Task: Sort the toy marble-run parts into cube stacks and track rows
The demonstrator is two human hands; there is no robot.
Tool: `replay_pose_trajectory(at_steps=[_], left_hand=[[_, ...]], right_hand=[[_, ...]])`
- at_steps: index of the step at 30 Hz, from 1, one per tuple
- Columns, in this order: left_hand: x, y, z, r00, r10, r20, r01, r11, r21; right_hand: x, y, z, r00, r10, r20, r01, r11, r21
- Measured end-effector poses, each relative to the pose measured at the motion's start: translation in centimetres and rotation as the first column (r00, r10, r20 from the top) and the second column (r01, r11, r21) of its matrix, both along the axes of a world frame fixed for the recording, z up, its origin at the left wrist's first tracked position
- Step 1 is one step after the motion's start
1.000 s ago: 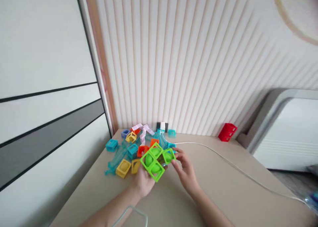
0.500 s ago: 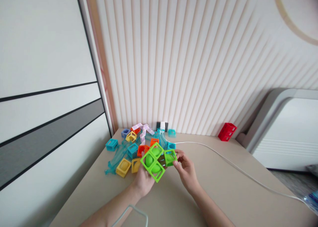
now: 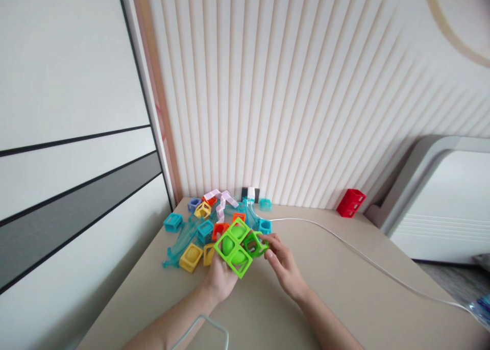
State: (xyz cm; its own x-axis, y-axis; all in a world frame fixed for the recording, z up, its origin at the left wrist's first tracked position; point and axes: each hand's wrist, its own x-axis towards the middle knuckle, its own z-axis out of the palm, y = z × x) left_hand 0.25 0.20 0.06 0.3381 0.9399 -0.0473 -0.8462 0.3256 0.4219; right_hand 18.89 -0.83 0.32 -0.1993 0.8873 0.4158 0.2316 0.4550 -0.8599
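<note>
A bright green block piece (image 3: 239,257) of three joined square cells in an L shape, with rounded domes inside, is tilted up above the table. My left hand (image 3: 221,279) is closed on it from below, its fingers mostly hidden behind the piece. Against the inner corner of the L sits a single green cube block (image 3: 250,247) with open sides. The thumb and fingertips of my right hand (image 3: 284,269) pinch this cube at its right side. Whether the cube and the piece are locked together I cannot tell.
Yellow (image 3: 190,258), teal (image 3: 205,230) and orange blocks (image 3: 219,231) lie behind and left, among crumpled teal netting (image 3: 185,238) and a lilac zigzag strip (image 3: 221,205). A red block stack (image 3: 350,203) stands by the wall. A white cable (image 3: 344,242) crosses the table (image 3: 325,294).
The green cube has turned in my right fingers and moved left, up against the three-cell piece. My left hand and its piece have shifted only slightly left.
</note>
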Motion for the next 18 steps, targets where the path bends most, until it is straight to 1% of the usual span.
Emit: replay_pose_trajectory(at_steps=[2,5,11,15,18], left_hand=[[0.0,0.1,0.0,0.999,0.041,-0.001,-0.041,0.999,0.025],[-0.2,0.2,0.1,0.999,0.038,0.012,-0.039,0.998,0.059],[-0.3,0.0,0.2,0.999,-0.029,0.020,0.028,0.998,0.057],[-0.2,-0.2,0.0,0.998,-0.066,-0.002,0.066,0.997,0.042],[0.0,-0.2,-0.2,0.997,-0.067,-0.035,0.067,0.998,0.000]], right_hand=[[-0.1,-0.2,0.1,0.999,0.040,0.032,-0.040,0.999,0.012],[-0.2,0.0,-0.1,0.998,0.019,0.064,-0.022,0.999,0.046],[-0.1,0.9,-0.4,0.986,-0.154,0.065,0.147,0.985,0.092],[-0.2,0.8,-0.3,0.960,-0.277,0.050,0.274,0.960,0.057],[-0.2,0.6,-0.4,0.945,-0.321,0.069,0.319,0.947,0.033]])
